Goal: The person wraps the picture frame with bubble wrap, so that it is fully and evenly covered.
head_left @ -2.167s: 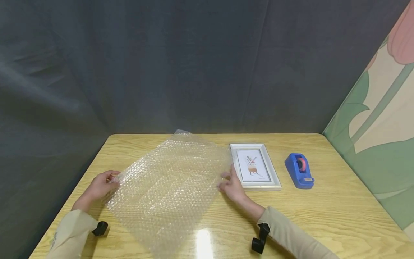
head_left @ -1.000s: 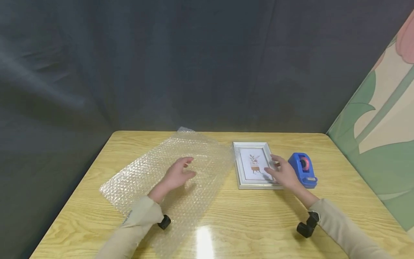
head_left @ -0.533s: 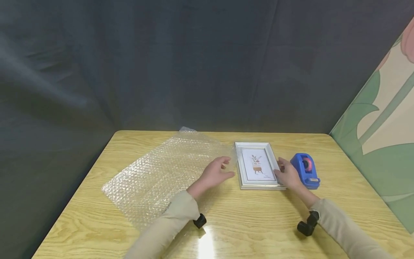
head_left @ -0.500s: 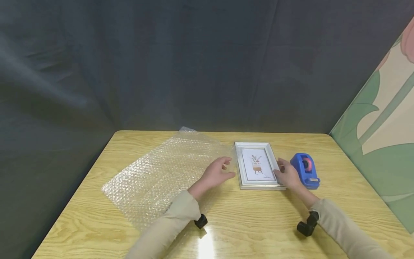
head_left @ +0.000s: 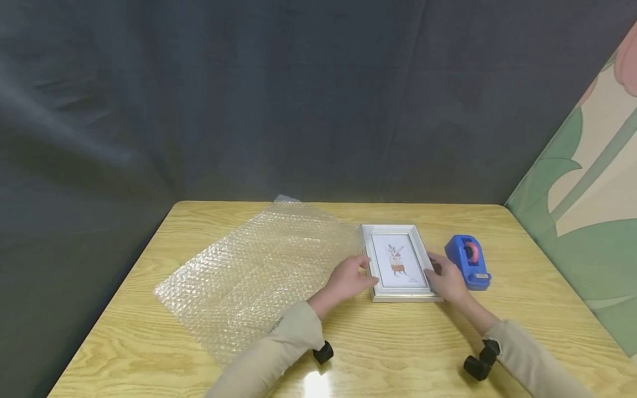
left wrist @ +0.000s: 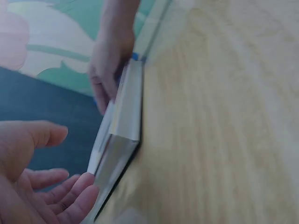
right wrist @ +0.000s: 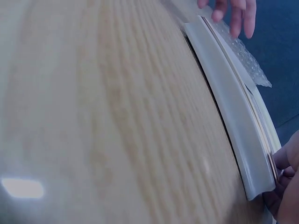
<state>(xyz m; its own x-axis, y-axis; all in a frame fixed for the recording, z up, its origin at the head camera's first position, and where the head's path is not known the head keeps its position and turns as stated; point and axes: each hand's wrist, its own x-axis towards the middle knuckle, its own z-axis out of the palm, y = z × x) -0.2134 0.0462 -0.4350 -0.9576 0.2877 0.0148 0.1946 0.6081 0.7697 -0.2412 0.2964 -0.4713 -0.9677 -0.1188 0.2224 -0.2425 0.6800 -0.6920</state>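
Note:
A white picture frame (head_left: 403, 293) with a flower-pot print lies face up right of the table's middle. My right hand (head_left: 448, 280) grips its right edge, thumb on top and fingers at the side, as the right wrist view also shows of the frame (right wrist: 229, 105) and hand (right wrist: 288, 179). At the opposite edge is my left hand (head_left: 345, 281). In the left wrist view, the left hand (left wrist: 32, 186) has its fingertips against the frame's side (left wrist: 112, 161), with the thumb held away. A sheet of bubble wrap (head_left: 249, 271) spreads flat to the left, partly under my left forearm.
A blue tape dispenser (head_left: 468, 264) with a pink roll stands close to the right of my right hand. Beyond the wooden table (head_left: 413, 354) hangs a dark curtain (head_left: 318, 110). A wall with a painted flower (head_left: 592, 221) borders the right side.
My left hand let go of the bubble wrap and crossed rightward to the frame. My right hand moved to the frame's right edge and took hold. The frame has shifted slightly toward me.

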